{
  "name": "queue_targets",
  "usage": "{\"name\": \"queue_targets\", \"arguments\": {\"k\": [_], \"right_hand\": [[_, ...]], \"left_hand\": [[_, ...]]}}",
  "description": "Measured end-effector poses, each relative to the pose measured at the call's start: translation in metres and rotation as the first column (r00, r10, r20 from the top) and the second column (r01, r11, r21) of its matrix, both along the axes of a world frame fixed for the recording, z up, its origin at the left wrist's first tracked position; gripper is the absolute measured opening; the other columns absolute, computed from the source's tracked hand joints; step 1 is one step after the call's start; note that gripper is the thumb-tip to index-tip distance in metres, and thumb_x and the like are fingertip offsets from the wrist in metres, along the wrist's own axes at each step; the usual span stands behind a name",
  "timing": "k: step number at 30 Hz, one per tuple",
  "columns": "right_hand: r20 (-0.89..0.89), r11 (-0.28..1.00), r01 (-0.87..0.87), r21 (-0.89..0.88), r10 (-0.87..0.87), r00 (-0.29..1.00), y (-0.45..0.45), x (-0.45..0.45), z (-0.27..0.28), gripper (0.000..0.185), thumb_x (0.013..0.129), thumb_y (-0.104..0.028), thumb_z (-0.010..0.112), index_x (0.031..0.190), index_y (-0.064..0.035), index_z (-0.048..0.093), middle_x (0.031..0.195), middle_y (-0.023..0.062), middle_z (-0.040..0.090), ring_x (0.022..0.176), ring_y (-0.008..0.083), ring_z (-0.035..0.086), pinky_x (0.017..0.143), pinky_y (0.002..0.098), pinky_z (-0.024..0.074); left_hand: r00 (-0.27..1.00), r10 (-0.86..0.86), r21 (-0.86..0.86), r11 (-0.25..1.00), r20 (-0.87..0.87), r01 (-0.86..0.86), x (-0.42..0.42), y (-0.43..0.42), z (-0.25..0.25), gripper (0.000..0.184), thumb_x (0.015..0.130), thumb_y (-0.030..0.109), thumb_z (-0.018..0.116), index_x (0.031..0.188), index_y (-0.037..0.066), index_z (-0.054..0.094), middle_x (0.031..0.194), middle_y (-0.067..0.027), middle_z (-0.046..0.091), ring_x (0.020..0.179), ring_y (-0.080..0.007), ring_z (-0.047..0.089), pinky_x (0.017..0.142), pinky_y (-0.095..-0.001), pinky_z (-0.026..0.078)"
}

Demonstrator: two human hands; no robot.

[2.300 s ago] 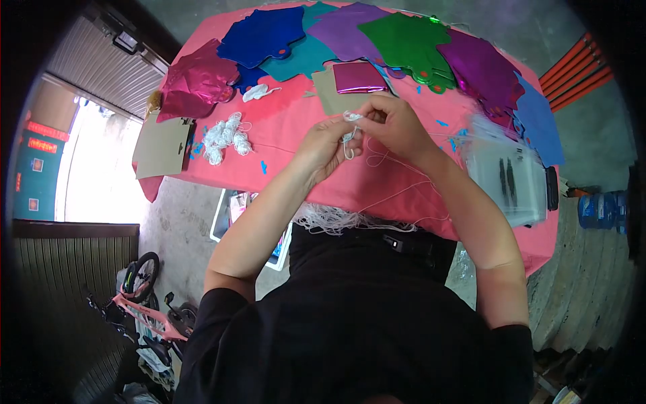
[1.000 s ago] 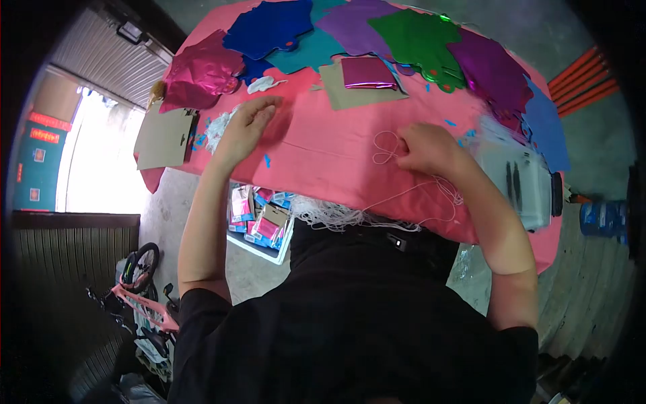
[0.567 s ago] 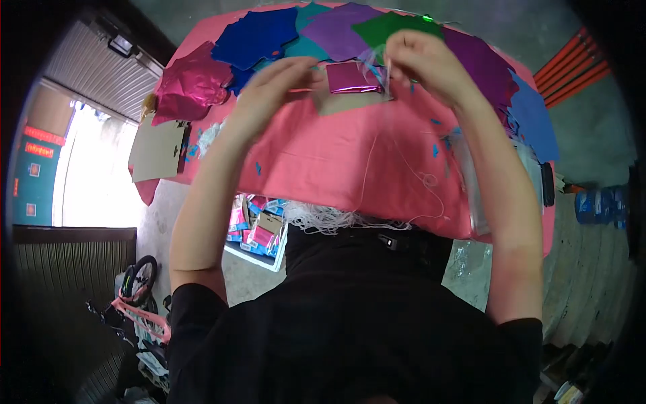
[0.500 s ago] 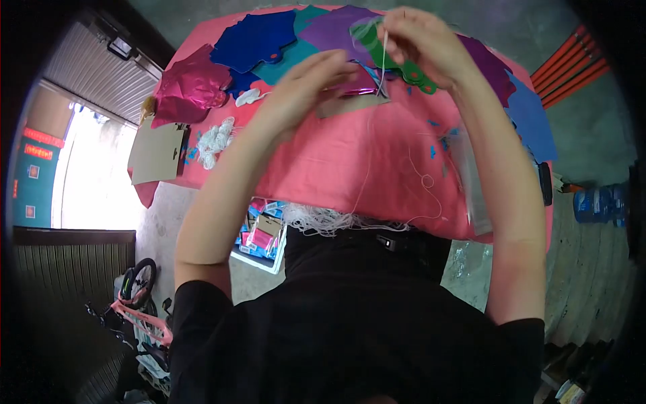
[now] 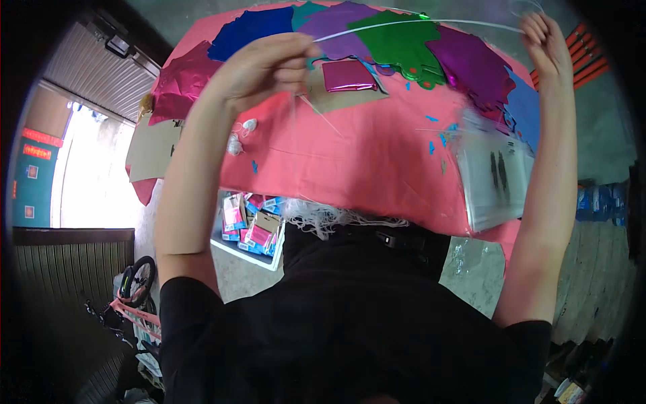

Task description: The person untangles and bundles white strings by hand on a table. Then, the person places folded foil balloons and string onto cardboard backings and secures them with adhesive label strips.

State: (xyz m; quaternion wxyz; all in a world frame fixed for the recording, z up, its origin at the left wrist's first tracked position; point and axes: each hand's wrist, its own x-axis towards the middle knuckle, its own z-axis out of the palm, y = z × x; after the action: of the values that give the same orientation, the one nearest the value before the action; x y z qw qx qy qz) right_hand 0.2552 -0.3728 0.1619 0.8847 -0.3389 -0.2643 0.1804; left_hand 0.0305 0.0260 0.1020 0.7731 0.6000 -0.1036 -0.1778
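Observation:
A white string (image 5: 417,21) stretches in a shallow arc between my two hands, above the far part of the pink table. My left hand (image 5: 272,67) is closed on its left end, with a thin strand hanging below. At the upper right, my right hand (image 5: 544,40) pinches the other end, and a small loop shows above the fingers. Below the string lie a folded magenta foil piece (image 5: 348,76) on a tan card (image 5: 323,97) and a green foil piece (image 5: 400,44). A tangle of white string (image 5: 326,217) hangs at the table's near edge.
Blue (image 5: 249,34), purple (image 5: 343,30) and magenta (image 5: 471,64) foil pieces line the far side of the pink table (image 5: 323,161). Clear plastic bags (image 5: 494,178) lie right. Small white string bundles (image 5: 235,144) lie left. A white bin (image 5: 252,252) of packets stands below.
My hands have moved far apart, the right one up and to the right, the left one slightly left and up. The white string now spans between them, and the clear bags are uncovered.

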Motion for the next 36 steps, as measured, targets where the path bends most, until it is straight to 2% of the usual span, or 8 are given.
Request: {"name": "queue_targets", "arguments": {"k": [5,10,11,14,17,20,25,36], "right_hand": [[0.138,0.767,0.574,-0.286,-0.56,0.817,-0.013,-0.05,-0.036,0.026,0.092,-0.01,0.043,0.068,-0.0059,0.036,0.059,-0.0032,0.026,0.05,0.0067,0.023,0.044,0.0231,0.0222],[0.365,0.235,0.295,-0.926,0.362,0.858,0.062,-0.112,-0.054,0.011,0.083,-0.018,0.059,0.088,-0.009,0.054,0.065,-0.0063,0.044,0.055,0.0025,0.043,0.047,0.0189,0.0347],[0.377,0.217,0.309,-0.926,0.49,0.786,0.084,-0.124,-0.052,0.012,0.082,-0.016,0.06,0.09,-0.0084,0.055,0.067,-0.0056,0.046,0.058,0.0029,0.046,0.05,0.0185,0.0371],[0.685,0.507,0.477,-0.718,0.395,0.612,0.138,-0.152,-0.049,0.027,0.08,-0.016,0.062,0.105,-0.0075,0.058,0.075,-0.002,0.052,0.064,0.0032,0.05,0.054,0.0178,0.0401],[0.573,0.593,0.307,-0.744,0.33,0.75,0.185,-0.185,-0.029,0.029,0.081,-0.02,0.062,0.106,-0.0056,0.058,0.075,-0.0012,0.053,0.062,0.0032,0.049,0.053,0.0176,0.0392],[0.371,0.605,0.058,-0.794,0.406,0.835,0.201,-0.18,-0.03,0.026,0.083,-0.025,0.059,0.099,-0.0042,0.059,0.071,-0.0017,0.053,0.055,0.0031,0.045,0.047,0.0182,0.0352],[0.17,0.604,-0.094,-0.791,0.365,0.915,0.202,-0.182,-0.037,0.023,0.088,-0.026,0.052,0.085,-0.004,0.058,0.063,-0.003,0.05,0.045,0.0032,0.035,0.039,0.0198,0.0258],[0.145,0.704,-0.058,-0.708,0.225,0.963,0.183,-0.169,-0.067,0.028,0.092,-0.027,0.048,0.088,-0.0023,0.06,0.06,-0.0029,0.046,0.044,0.0028,0.033,0.041,0.0196,0.0249]], "left_hand": [[0.905,0.362,0.343,0.84,0.222,-0.42,-0.03,0.061,0.004,0.021,0.091,0.026,0.052,0.083,0.006,0.052,0.059,0.0059,0.03,0.053,-0.0048,0.027,0.048,-0.0189,0.023],[0.84,0.328,0.093,0.91,0.433,-0.404,-0.017,0.068,0.04,0.02,0.091,0.022,0.052,0.093,0.002,0.056,0.067,0.0031,0.046,0.057,-0.0048,0.041,0.053,-0.0188,0.035],[0.904,0.113,-0.087,0.993,0.413,-0.085,-0.003,0.055,0.04,0.019,0.091,0.022,0.052,0.092,0.003,0.056,0.066,0.0035,0.044,0.057,-0.005,0.04,0.052,-0.0186,0.033],[0.809,-0.319,-0.399,0.744,0.493,0.536,0.021,0.018,0.039,0.018,0.092,0.022,0.05,0.091,0.005,0.056,0.064,0.0043,0.041,0.058,-0.0054,0.037,0.049,-0.0183,0.03],[0.901,0.031,-0.139,0.99,0.433,0.033,0.013,-0.009,0.035,0.019,0.09,0.022,0.053,0.094,0.004,0.057,0.073,0.0011,0.051,0.065,-0.0068,0.046,0.056,-0.0198,0.037],[0.783,0.389,0.139,0.85,0.485,-0.508,-0.004,-0.028,0.033,0.022,0.089,0.023,0.055,0.097,0.003,0.059,0.081,-0.0022,0.06,0.072,-0.0082,0.054,0.063,-0.0213,0.044],[0.684,0.338,0.197,0.792,0.647,-0.578,-0.028,-0.043,0.039,0.023,0.09,0.021,0.052,0.104,0.003,0.055,0.072,0.0002,0.053,0.062,-0.0064,0.044,0.055,-0.0181,0.034],[0.975,0.221,0.148,0.965,-0.019,-0.216,-0.056,-0.022,-0.083,0.02,0.086,0.012,0.055,0.103,0.0,0.057,0.09,-0.0012,0.061,0.082,-0.0064,0.056,0.075,-0.0214,0.045]]}}
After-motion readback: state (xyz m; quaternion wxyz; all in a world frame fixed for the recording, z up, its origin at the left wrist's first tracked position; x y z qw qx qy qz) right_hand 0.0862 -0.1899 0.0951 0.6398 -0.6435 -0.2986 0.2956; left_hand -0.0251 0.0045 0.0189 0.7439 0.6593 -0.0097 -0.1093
